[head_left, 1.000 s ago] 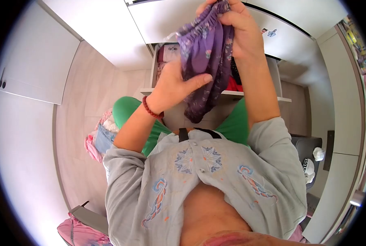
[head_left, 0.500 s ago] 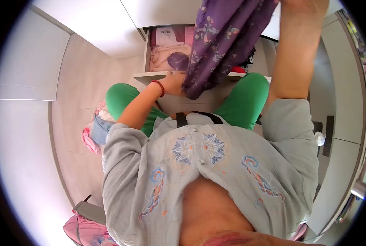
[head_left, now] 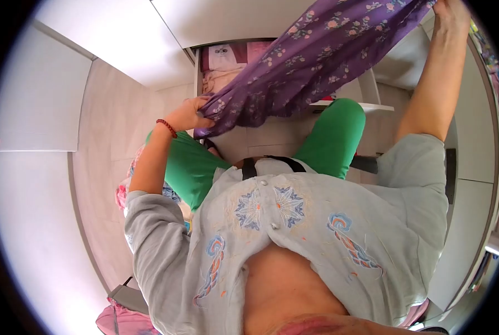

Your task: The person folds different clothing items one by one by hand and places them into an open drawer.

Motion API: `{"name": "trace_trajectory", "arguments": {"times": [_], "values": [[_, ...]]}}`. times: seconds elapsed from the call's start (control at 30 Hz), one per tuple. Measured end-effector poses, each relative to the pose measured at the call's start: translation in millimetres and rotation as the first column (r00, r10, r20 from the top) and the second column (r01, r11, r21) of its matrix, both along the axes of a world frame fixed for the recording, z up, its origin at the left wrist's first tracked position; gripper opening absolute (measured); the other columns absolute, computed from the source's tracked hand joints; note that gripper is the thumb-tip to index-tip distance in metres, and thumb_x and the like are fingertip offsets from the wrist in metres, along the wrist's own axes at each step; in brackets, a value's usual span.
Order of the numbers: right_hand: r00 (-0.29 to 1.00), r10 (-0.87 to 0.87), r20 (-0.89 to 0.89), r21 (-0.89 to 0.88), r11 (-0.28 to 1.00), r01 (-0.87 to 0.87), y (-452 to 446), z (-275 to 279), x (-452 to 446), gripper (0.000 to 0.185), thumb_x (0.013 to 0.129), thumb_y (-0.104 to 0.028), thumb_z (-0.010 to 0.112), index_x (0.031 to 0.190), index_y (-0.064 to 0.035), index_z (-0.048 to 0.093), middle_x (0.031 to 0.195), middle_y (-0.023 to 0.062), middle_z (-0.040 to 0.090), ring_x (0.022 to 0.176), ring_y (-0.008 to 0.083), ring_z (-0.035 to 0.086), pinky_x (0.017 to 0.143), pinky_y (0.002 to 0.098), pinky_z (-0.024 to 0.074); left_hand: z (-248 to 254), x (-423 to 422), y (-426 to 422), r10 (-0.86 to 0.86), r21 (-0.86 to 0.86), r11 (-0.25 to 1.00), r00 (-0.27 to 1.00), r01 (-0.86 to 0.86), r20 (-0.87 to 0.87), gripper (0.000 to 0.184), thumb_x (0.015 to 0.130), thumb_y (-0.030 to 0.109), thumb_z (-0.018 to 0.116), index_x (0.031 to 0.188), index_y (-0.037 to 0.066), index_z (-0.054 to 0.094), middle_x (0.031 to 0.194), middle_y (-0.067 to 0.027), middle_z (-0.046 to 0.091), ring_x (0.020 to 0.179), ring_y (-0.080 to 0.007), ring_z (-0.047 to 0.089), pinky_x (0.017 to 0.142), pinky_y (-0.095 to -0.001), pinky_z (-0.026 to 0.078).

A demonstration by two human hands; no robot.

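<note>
A purple floral garment (head_left: 316, 61) is stretched slantwise across the upper middle of the view. My left hand (head_left: 188, 116), with a red bead bracelet on its wrist, grips the garment's lower left end. Up at the top right, my right hand (head_left: 449, 10) holds its other end, partly cut off by the frame edge. Behind and below the cloth is an open drawer (head_left: 384, 106) with folded pink and light clothes (head_left: 218, 80) in its left part. The cloth hides much of the drawer's inside.
White cabinet fronts (head_left: 221, 19) rise beyond the drawer. My green-trousered knees flank the floor before it. Clothes (head_left: 121, 196) lie on the floor at the left. A pink cloth (head_left: 123, 321) is at the lower left, and shelves (head_left: 492, 78) line the right edge.
The purple garment, bunched up one second ago, is now spread out wide. My right hand has moved up and right, and my left hand left, with the garment's ends in them.
</note>
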State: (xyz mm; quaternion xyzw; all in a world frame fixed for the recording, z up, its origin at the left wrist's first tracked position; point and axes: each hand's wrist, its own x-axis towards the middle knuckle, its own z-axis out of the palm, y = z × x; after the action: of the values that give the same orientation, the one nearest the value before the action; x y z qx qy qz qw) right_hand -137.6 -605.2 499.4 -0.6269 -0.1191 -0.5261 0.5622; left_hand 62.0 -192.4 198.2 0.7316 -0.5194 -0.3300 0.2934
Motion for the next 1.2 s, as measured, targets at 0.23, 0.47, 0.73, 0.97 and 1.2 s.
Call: {"name": "trace_trajectory", "arguments": {"times": [0.23, 0.47, 0.73, 0.97, 1.2], "values": [[0.985, -0.160, -0.064, 0.258, 0.951, 0.171, -39.5, 2.9, -16.0, 0.038, 0.065, 0.010, 0.038, 0.098, 0.0036, 0.055, 0.085, 0.0113, 0.059, 0.075, 0.0214, 0.059, 0.071, 0.0298, 0.0531, 36.9, -9.9, -7.1, -0.034, 0.127, 0.992, 0.960, -0.002, 0.279, 0.033, 0.064, 0.016, 0.074, 0.094, 0.003, 0.064, 0.091, -0.0117, 0.066, 0.090, -0.0216, 0.061, 0.087, -0.0307, 0.044], [0.967, -0.256, 0.012, 0.477, 0.851, 0.219, -42.1, 3.9, -6.9, 0.032, 0.068, -0.016, 0.048, 0.082, 0.0114, 0.058, 0.080, 0.0261, 0.057, 0.075, 0.0362, 0.059, 0.071, 0.0544, 0.0472, 30.9, 2.0, 13.1, 0.094, 0.083, 0.994, 0.947, -0.072, -0.308, 0.033, 0.071, 0.018, 0.074, 0.098, 0.001, 0.063, 0.079, -0.0019, 0.065, 0.074, -0.0081, 0.056, 0.072, -0.0242, 0.046], [0.982, -0.146, -0.121, 0.541, 0.820, 0.188, -93.9, 4.5, -15.5, 0.028, 0.076, -0.010, 0.044, 0.092, 0.0099, 0.056, 0.090, 0.0221, 0.058, 0.082, 0.0330, 0.057, 0.076, 0.0468, 0.0467, 66.5, 2.0, 40.6, 0.115, 0.361, 0.928, 0.851, 0.091, -0.512, 0.038, 0.073, 0.019, 0.073, 0.100, -0.005, 0.061, 0.084, -0.0020, 0.064, 0.072, -0.0089, 0.056, 0.067, -0.0251, 0.048], [0.904, -0.316, -0.290, 0.363, 0.837, 0.409, -210.1, -11.7, -16.3, 0.026, 0.086, 0.000, 0.037, 0.104, 0.0103, 0.052, 0.104, 0.0186, 0.058, 0.095, 0.0284, 0.057, 0.088, 0.0375, 0.0464, 42.2, 32.9, 77.1, 0.128, 0.468, 0.809, 0.883, -0.357, 0.453, 0.022, 0.070, 0.006, 0.059, 0.090, 0.000, 0.063, 0.079, -0.0162, 0.065, 0.071, -0.0276, 0.062, 0.067, -0.0349, 0.048], [0.980, -0.001, -0.199, 0.170, 0.985, 0.036, 6.1, -34.4, -33.9, 0.030, 0.081, -0.013, 0.045, 0.098, 0.0108, 0.055, 0.101, 0.0237, 0.055, 0.095, 0.0315, 0.054, 0.088, 0.0429, 0.0416, 88.9, 19.4, 85.8, 0.452, 0.124, 0.849, 0.828, -0.513, 0.333, 0.024, 0.071, 0.003, 0.049, 0.093, 0.001, 0.060, 0.081, -0.0145, 0.063, 0.066, -0.0201, 0.059, 0.062, -0.0307, 0.046]]}}
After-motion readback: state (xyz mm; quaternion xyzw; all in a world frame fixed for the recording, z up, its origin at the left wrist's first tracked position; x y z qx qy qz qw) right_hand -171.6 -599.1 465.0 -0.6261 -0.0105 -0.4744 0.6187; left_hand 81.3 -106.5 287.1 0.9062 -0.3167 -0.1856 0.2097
